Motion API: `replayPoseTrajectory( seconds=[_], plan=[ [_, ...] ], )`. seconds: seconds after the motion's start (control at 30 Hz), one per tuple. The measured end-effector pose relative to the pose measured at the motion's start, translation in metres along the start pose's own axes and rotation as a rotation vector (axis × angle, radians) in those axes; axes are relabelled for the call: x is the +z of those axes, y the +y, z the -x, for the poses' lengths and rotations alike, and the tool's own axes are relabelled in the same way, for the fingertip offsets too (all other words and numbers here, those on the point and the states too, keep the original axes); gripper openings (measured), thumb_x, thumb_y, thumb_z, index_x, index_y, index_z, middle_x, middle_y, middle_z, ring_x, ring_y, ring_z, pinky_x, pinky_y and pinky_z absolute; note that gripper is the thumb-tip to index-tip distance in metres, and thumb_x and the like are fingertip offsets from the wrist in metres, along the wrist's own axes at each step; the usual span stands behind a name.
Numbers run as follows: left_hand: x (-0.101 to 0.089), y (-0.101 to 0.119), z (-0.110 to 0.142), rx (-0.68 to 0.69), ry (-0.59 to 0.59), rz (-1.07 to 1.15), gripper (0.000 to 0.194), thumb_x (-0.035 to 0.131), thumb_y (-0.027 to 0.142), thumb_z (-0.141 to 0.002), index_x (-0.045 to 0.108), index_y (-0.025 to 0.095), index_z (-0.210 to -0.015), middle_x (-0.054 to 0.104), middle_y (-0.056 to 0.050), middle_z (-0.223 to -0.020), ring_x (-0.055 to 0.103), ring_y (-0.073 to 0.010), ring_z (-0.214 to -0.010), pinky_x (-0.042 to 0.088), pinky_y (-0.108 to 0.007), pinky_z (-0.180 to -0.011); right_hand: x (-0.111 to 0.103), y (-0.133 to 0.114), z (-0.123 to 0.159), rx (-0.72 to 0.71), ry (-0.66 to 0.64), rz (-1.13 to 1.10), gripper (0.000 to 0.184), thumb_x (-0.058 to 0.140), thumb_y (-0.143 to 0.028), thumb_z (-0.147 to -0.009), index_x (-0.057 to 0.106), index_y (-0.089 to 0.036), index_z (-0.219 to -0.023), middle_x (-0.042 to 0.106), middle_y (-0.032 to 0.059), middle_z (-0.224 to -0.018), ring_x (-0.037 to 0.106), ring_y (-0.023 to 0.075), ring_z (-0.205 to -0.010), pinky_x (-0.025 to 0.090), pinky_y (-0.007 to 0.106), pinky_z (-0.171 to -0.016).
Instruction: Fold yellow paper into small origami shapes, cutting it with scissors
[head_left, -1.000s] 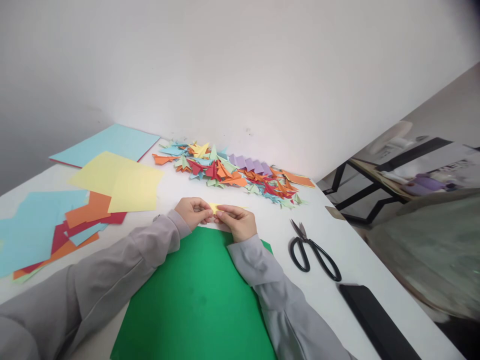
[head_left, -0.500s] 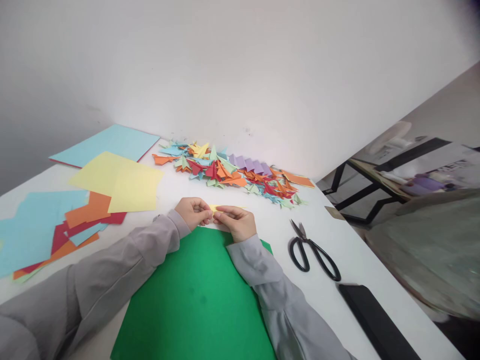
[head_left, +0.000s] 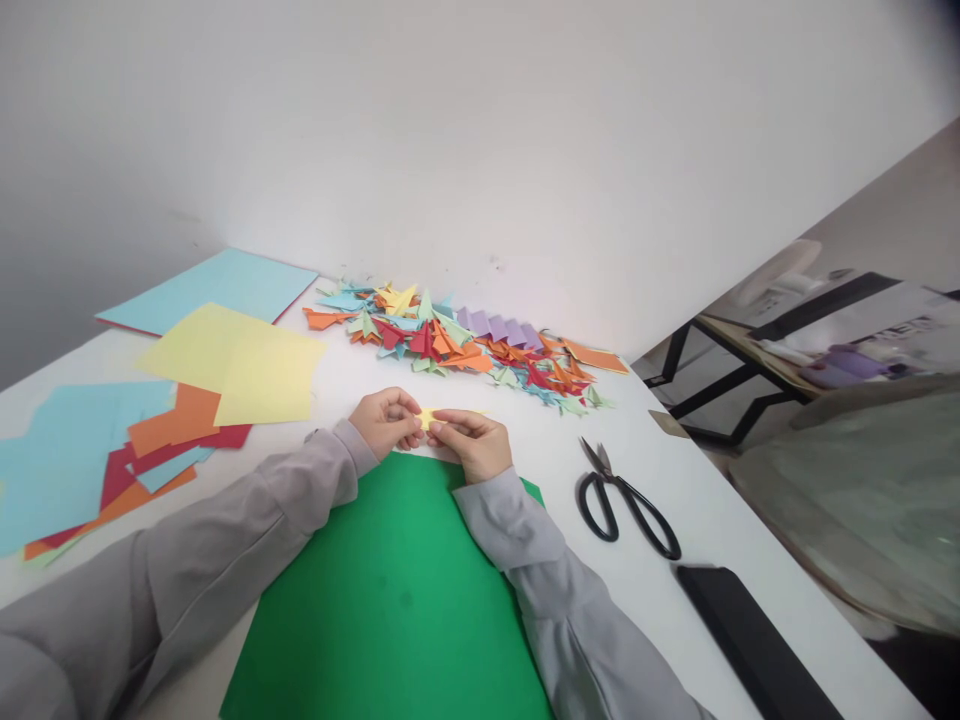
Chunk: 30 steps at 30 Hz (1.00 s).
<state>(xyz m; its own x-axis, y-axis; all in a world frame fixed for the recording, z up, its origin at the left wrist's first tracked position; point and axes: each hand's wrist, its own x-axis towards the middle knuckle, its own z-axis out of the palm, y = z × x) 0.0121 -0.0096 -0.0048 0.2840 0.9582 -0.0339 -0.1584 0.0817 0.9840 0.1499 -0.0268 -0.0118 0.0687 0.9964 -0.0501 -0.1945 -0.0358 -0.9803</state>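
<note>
Both left hand (head_left: pixel 384 420) and right hand (head_left: pixel 478 443) finger-pinch yellow paper (head_left: pixel 427 418) just beyond green sheet (head_left: pixel 390 600); likely mid-fold, next crease needs careful pressing

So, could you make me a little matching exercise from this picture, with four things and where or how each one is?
1. Small yellow piece
2. Scissors
3. Green sheet
4. Purple folded paper

A. Blades parted
B. Close to the wall
C. Between left hand and right hand
D. Bottom middle of the picture

Pairs: 1-C, 2-A, 3-D, 4-B
</note>
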Motion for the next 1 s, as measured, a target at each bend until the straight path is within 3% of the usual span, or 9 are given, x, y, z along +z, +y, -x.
replayPoseTrajectory(
  seconds=[1.0],
  plan=[
    [0.0012,-0.0019,-0.0012,0.025,0.025,-0.041,0.012,0.057,0.013,-0.064,0.047,0.013,-0.071,0.058,0.003,-0.046,0.052,-0.0071,-0.038,0.042,-0.018,-0.039,0.0017,-0.0009,0.0,0.012,0.043,0.005,0.025,0.074,-0.022,-0.044,0.066,-0.016,-0.067,0.062,-0.0011,-0.047,0.059,0.0117,-0.045,0.046,0.022,-0.046]
  ],
)
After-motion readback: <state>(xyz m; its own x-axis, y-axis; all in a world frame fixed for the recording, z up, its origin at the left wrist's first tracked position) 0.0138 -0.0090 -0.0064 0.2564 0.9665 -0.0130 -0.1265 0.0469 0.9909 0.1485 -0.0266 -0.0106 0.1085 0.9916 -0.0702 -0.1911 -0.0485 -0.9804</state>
